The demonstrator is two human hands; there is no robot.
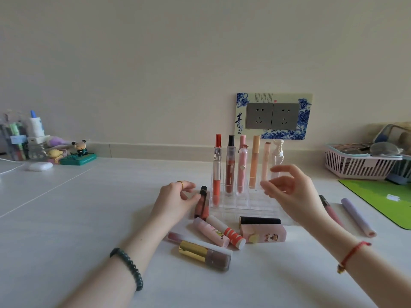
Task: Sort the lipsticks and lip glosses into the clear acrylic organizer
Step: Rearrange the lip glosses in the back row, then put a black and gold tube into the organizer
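The clear acrylic organizer [255, 204] stands mid-table; several lip glosses [230, 165] stand upright in its back row, with a pale white tube [277, 152] in the rightmost slot. My right hand [289, 190] hovers in front of that tube, fingers spread, holding nothing. My left hand [175, 198] rests on the table, its fingertips touching a black-capped red gloss [202, 206] lying against the organizer's left side. Loose in front lie a gold-capped gloss [204, 255], a pink cartoon tube [210, 232], an orange-striped tube [229, 233], a black lipstick [260, 220] and a pink boxy lipstick [266, 236].
A pink gloss [331, 211] and a lavender tube [358, 216] lie at the right beside a green mat [387, 201]. A pink basket [355, 166] stands at the back right. Figurines [80, 152], a pen holder and a white earbud case [40, 166] sit back left. A wall socket [273, 116] is behind.
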